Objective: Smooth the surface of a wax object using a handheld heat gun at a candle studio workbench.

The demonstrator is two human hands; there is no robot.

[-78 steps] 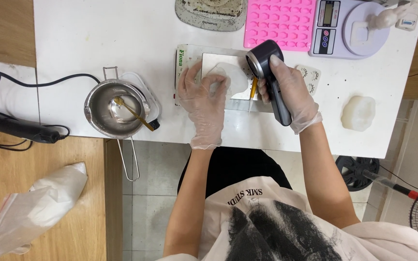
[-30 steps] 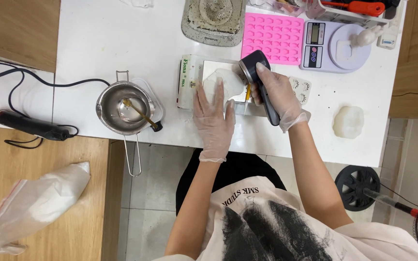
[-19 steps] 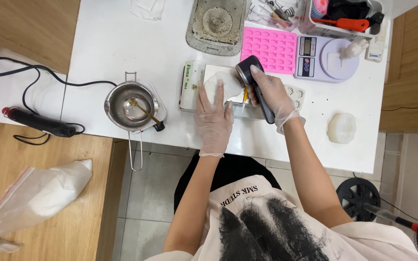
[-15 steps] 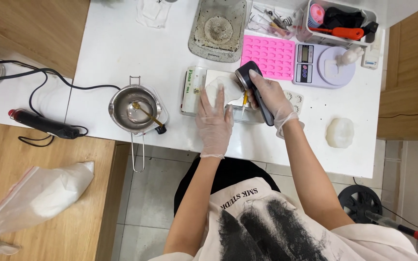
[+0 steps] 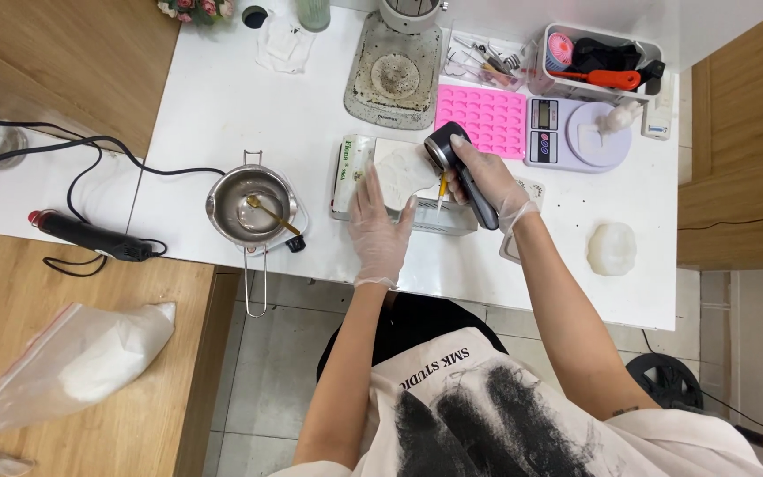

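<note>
My right hand (image 5: 490, 181), in a clear glove, grips a black heat gun (image 5: 459, 170) whose round head points down at a white slab (image 5: 404, 168) lying on a long rectangular mould (image 5: 399, 212). My left hand (image 5: 379, 228), also gloved, lies flat with fingers spread on the near left part of that slab and mould. A yellow stick (image 5: 441, 185) shows between my hands, just under the heat gun.
A steel pouring pot (image 5: 249, 208) with a spoon stands left of the mould. A pink silicone mould (image 5: 484, 120), a digital scale (image 5: 576, 134), a grey stand base (image 5: 394, 74), a tool tray (image 5: 602, 60) sit behind. A white lump (image 5: 612, 248) lies right. A black corded tool (image 5: 90, 236) and plastic bag (image 5: 72, 362) lie left.
The view has shifted so the table sits lower in frame and more of its far edge shows. Both hands stay on the slab and heat gun, almost unmoved.
</note>
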